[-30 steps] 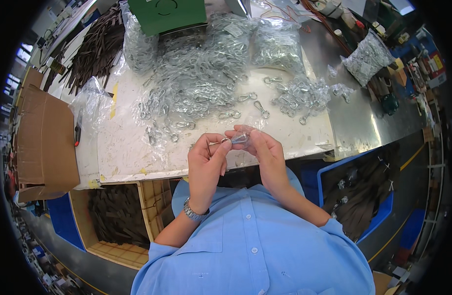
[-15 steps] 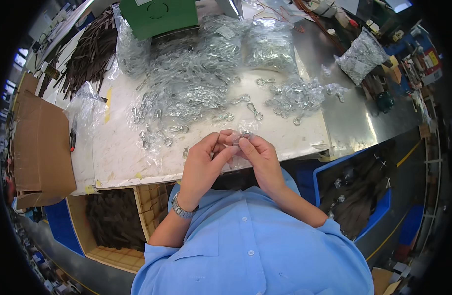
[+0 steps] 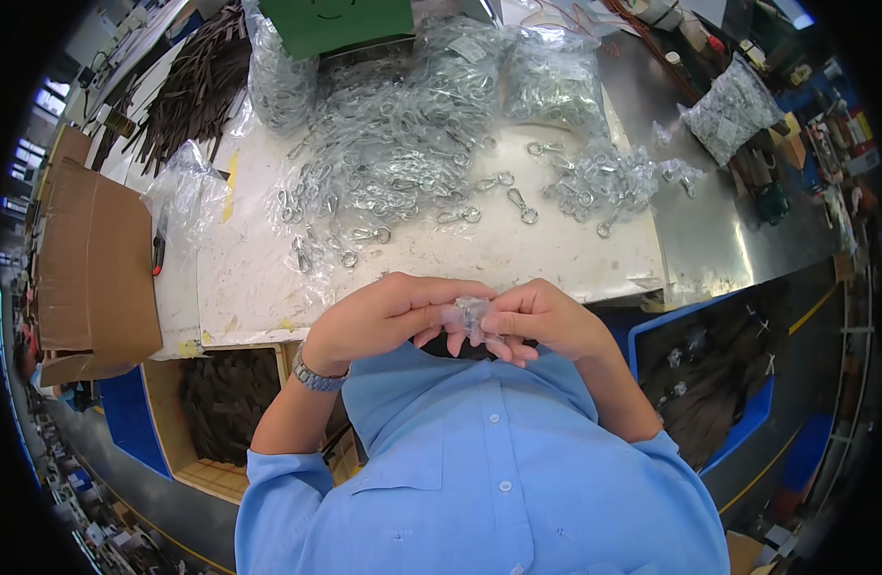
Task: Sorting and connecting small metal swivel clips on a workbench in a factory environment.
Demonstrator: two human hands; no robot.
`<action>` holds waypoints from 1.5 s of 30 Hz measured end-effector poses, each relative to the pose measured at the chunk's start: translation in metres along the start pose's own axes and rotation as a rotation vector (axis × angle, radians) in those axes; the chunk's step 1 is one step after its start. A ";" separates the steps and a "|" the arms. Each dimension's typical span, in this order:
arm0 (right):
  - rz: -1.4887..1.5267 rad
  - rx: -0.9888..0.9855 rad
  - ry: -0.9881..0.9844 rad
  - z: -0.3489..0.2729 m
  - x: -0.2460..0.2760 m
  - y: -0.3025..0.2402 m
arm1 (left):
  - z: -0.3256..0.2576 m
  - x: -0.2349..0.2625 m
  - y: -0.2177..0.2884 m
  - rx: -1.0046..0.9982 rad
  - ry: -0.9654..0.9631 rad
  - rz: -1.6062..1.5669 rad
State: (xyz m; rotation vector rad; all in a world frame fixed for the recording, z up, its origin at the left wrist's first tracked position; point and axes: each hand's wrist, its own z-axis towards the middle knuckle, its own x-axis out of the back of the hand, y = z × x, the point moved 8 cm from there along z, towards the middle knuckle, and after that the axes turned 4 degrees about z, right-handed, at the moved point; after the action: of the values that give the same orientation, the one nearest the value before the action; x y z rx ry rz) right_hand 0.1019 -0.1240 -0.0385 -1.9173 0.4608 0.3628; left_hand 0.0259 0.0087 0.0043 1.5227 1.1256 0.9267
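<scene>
In front of my shirt, at the table's front edge, both hands pinch a small crumpled clear plastic bag (image 3: 472,312). My left hand (image 3: 393,311), with a metal watch on its wrist, grips it from the left. From the right, my right hand (image 3: 542,321) holds it between thumb and fingers. What lies inside the bag I cannot make out. Beyond my hands, a loose metal snap hook (image 3: 522,205) rests on the white table (image 3: 441,254). A large heap of bagged snap hooks (image 3: 383,144) spreads behind, and a smaller pile of them (image 3: 599,187) lies to the right.
A cardboard box (image 3: 96,268) stands at the left edge, beside a red-handled cutter (image 3: 158,254). Dark straps (image 3: 197,86) lie at the back left, near a green box (image 3: 340,24). Below the table are a wooden crate (image 3: 163,422) and a blue bin (image 3: 638,350), both holding dark strips.
My hands have drawn nearer to my body with the plastic bag. They have turned, so their backs now face up more and the bag shows between the fingers. The view has shifted slightly.
</scene>
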 end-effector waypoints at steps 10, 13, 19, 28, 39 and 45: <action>0.720 0.001 -0.253 0.014 -0.010 0.035 | -0.008 -0.011 -0.007 -0.016 0.341 0.214; 0.797 -0.016 -0.270 0.012 -0.020 0.035 | -0.005 -0.011 -0.013 -0.090 0.432 0.299; 0.738 0.002 -0.184 0.009 -0.018 0.030 | 0.004 -0.007 -0.006 -0.085 0.385 0.180; 0.565 -0.003 -0.087 0.005 -0.005 0.035 | -0.007 -0.001 -0.002 0.011 0.096 0.057; 0.696 0.050 -0.018 0.010 -0.007 0.041 | 0.005 -0.011 -0.019 -0.061 0.309 0.218; 0.733 0.065 0.054 0.010 0.003 0.044 | 0.007 -0.002 -0.010 -0.124 0.508 0.364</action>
State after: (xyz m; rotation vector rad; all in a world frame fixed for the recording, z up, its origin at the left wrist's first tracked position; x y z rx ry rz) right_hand 0.0836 -0.1307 -0.0789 -1.6423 1.1980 0.7542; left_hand 0.0295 0.0053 -0.0069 1.4535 1.1246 1.6709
